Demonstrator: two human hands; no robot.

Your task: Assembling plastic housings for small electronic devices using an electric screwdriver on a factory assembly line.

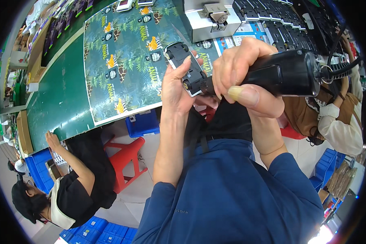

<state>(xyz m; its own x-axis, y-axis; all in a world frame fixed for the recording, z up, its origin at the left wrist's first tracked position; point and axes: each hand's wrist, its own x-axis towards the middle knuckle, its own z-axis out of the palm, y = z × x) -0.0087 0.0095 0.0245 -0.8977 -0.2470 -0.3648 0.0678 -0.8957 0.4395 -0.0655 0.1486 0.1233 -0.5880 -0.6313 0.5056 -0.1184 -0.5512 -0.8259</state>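
Observation:
My left hand (175, 87) grips a toy car (184, 61) turned underside up, its black base and wheels showing and white body edges peeking out. The thumb lies across the base. In my right hand (246, 77) is a black electric screwdriver (290, 73), fingers wrapped round its front part and the thumb along its near side. The front end of the tool meets the near end of the car's base; the bit itself is hard to make out. A cable and coiled cord (340, 68) run from the tool's back.
A printed animal-pattern sheet (128, 61) covers part of the green table (63, 95). Beyond my hands stands a metal fixture (197, 22); rows of black toy car bases (286, 38) lie right of it. A co-worker (75, 199) sits left near a red stool (128, 164); another person (339, 126) is right.

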